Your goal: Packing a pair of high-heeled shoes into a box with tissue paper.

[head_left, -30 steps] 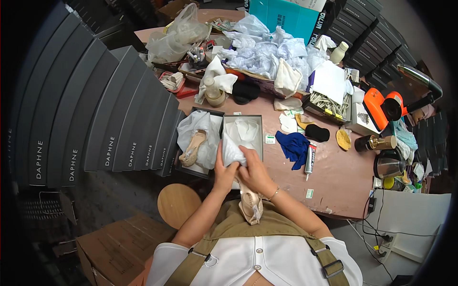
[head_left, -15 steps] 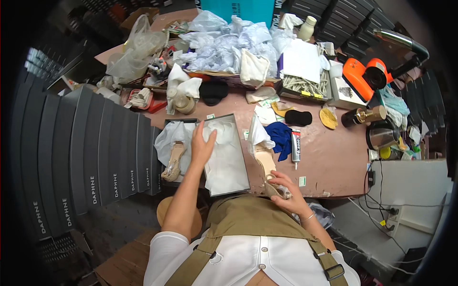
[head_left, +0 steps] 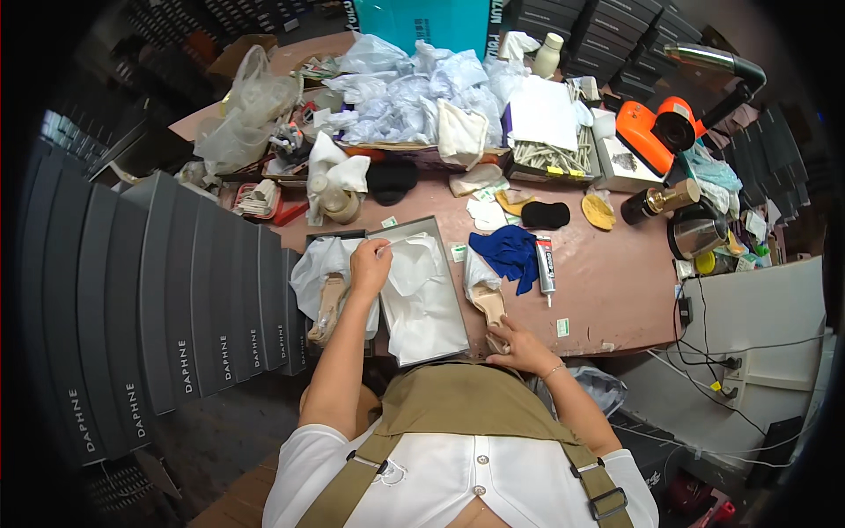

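My left hand (head_left: 371,267) is closed at the left edge of an open grey shoebox (head_left: 459,310). Its fingertips pinch the white tissue paper (head_left: 424,304) lining that box. To the left, a beige sandal (head_left: 331,304) with a woven-looking sole rests on white wrapping in another grey box part, partly hidden by my forearm. My right hand (head_left: 521,348) grips the near end of a second beige sandal (head_left: 488,302), which lies on the table right of the shoebox. White wrapping covers this sandal's far end.
Dark shoeboxes (head_left: 167,290) stand in a row at left. A blue cloth (head_left: 508,253), a glue tube (head_left: 546,266) and a black pad (head_left: 546,215) lie to the right. Crumpled white paper (head_left: 414,97) fills a box at the back. An orange device (head_left: 644,136) stands back right.
My left hand has gone from spread fingers to a pinch at the box edge. The right-hand sandal now lies lower on the table, its wrapping closer around the far end.
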`<action>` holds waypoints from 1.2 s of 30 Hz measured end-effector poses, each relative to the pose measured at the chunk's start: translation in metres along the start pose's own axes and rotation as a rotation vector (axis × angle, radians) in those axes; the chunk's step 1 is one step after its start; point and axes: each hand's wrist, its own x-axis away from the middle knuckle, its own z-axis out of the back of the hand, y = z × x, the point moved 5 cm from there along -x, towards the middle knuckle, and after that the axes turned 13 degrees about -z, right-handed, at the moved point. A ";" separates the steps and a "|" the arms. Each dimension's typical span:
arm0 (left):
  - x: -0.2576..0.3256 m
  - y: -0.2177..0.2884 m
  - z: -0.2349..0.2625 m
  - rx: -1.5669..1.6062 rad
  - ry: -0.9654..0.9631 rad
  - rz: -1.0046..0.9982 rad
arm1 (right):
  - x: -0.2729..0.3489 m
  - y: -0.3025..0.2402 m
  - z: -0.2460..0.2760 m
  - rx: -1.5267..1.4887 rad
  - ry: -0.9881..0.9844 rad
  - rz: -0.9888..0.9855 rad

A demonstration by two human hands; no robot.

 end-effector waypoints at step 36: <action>0.067 0.268 0.041 0.422 -0.114 -0.876 | 0.059 -0.122 0.058 -2.168 0.090 0.022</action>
